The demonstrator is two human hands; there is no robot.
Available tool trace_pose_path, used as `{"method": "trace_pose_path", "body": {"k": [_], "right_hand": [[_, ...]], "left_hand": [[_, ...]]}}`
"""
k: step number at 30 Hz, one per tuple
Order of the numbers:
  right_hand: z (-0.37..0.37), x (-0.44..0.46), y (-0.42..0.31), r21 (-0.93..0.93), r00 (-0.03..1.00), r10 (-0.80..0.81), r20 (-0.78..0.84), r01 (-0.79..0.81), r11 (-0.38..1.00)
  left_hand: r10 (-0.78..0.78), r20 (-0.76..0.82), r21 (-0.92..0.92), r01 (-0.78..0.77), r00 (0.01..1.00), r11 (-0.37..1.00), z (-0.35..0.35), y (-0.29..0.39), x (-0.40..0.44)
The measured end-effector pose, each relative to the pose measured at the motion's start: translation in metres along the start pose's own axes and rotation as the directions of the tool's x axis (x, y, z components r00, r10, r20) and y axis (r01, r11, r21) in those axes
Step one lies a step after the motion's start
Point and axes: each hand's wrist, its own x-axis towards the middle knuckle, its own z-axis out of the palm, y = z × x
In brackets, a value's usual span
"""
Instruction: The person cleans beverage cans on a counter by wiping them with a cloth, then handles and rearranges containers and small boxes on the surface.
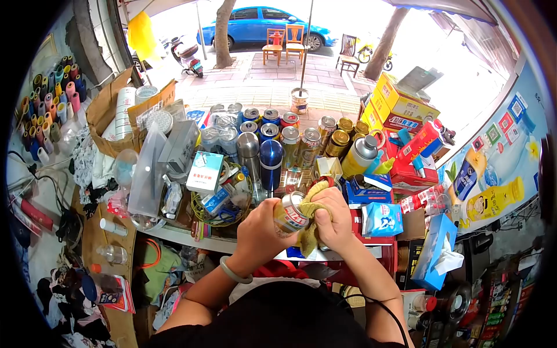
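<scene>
Black clothing [261, 316] lay nearest the camera. Ahead of it, the can [289, 217] was tilted between your two hands. Your left hand [257, 233] gripped the can, fingers closed around its side. Your right hand [333, 221] had its fingers closed on the yellow-green cloth [310, 233], which touched the can. Beyond, the blue flask [271, 163] and the silver flask [249, 152] stood side by side, near the upright cans [309, 145].

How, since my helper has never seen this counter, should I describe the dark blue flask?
On the white counter, look just beyond the bare left hand gripping a printed metal can. There, in front of metal drink cans, stands a tall silver flask. The dark blue flask stands just right of it, set apart by its glossy, rounded blue top.
</scene>
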Motion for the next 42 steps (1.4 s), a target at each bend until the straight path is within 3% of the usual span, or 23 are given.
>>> {"method": "trace_pose_path", "body": {"k": [5,7,9,11,12,13,14,15,18,19,22,23,25,26,27,29,31,32,34,35,36,41,42], "right_hand": [[0.028,-0.005,-0.001,-0.025,0.989,0.004,-0.149,-0.008,1.000],[0.022,-0.003,0.006,-0.219,0.983,-0.157,0.092,0.174,0.960],[0.019,0.000,0.010,-0.176,0.980,-0.142,0.138,0.165,0.971],[0.019,-0.002,0.018,0.125,0.968,0.160,0.193,-0.186,0.974],[0.019,-0.001,0.018,0.125,0.969,0.160,0.190,-0.185,0.975],[0.020,0.001,0.018,0.403,0.921,0.338,0.194,-0.389,0.828],[0.021,0.002,0.018,0.635,0.835,0.489,0.253,-0.525,0.567],[0.022,0.001,0.019,0.634,0.834,0.489,0.255,-0.526,0.567],[0.027,-0.004,0.024,0.857,0.766,0.568,0.302,-0.479,0.190],[0.029,-0.005,0.023,0.856,0.768,0.562,0.307,-0.481,0.189],[0.036,-0.012,0.023,0.931,0.756,0.543,0.365,-0.309,-0.195],[0.042,-0.016,0.023,0.930,0.756,0.542,0.368,-0.312,-0.197],[0.053,-0.023,0.020,0.914,0.618,0.737,0.274,-0.406,0.001],[0.057,-0.029,0.018,0.789,0.678,0.713,0.177,-0.531,0.308],[0.065,-0.034,0.020,0.788,0.678,0.712,0.181,-0.533,0.307],[0.081,-0.043,0.030,0.847,0.652,0.720,0.237,-0.501,0.175],[0.076,-0.039,0.025,0.828,0.699,0.682,0.217,-0.502,0.251],[0.068,-0.034,0.011,0.713,0.762,0.639,0.110,-0.508,0.483],[0.063,-0.027,0.005,0.550,0.822,0.570,0.016,-0.483,0.681],[0.065,-0.022,0.009,0.830,0.672,0.719,0.177,-0.495,0.258],[0.066,-0.020,0.011,0.905,0.531,0.748,0.398,-0.361,-0.225],[0.061,-0.016,0.004,0.902,0.623,0.653,0.431,-0.283,-0.326],[0.058,-0.015,0.006,0.888,0.607,0.648,0.459,-0.308,-0.341]], "left_hand": [[0.026,0.016,0.120,-0.027,1.000,0.992,0.008,0.006,-0.004],[0.052,-0.003,0.166,-0.051,0.999,0.985,0.009,0.006,-0.002],[0.012,0.122,0.223,-0.040,0.993,0.974,0.007,0.005,-0.002],[0.034,0.118,0.214,-0.058,0.992,0.975,0.006,0.004,-0.004],[0.054,0.113,0.203,-0.077,0.992,0.976,0.006,0.004,-0.004],[0.057,0.114,0.204,-0.079,0.992,0.976,0.004,0.006,-0.003],[0.047,0.117,0.178,-0.068,0.992,0.982,0.002,0.010,-0.002],[0.036,0.119,0.152,-0.054,0.992,0.987,0.000,0.012,-0.002],[0.083,0.102,0.112,-0.094,0.991,0.989,-0.003,0.013,0.002],[0.080,0.096,0.115,-0.091,0.992,0.989,-0.003,0.013,0.003],[0.025,0.115,-0.102,-0.013,0.993,0.995,0.004,0.009,0.005],[0.022,0.113,-0.101,-0.010,0.993,0.995,0.010,0.007,0.003],[-0.007,-0.057,-0.311,-0.011,0.998,0.950,0.022,0.010,0.003],[-0.030,-0.103,-0.334,-0.007,0.994,0.943,0.024,0.012,0.003],[-0.032,-0.105,-0.334,-0.005,0.994,0.943,0.029,0.014,0.004],[-0.128,-0.239,-0.650,-0.060,0.962,0.758,0.040,0.011,0.007],[-0.124,-0.175,-0.705,-0.036,0.977,0.708,0.043,0.007,0.007],[-0.132,-0.218,-0.766,-0.086,0.967,0.637,0.044,0.011,0.008],[-0.144,-0.255,-0.818,-0.134,0.956,0.560,0.047,0.015,0.008],[-0.151,-0.315,-0.836,-0.199,0.937,0.512,0.050,0.014,0.008],[-0.162,-0.373,-0.847,-0.264,0.913,0.462,0.053,0.012,0.007],[-0.223,-0.280,-0.925,-0.201,0.934,0.321,0.062,-0.002,0.001],[-0.111,-0.271,-0.870,-0.194,0.956,0.453,0.057,-0.010,0.002]]}}
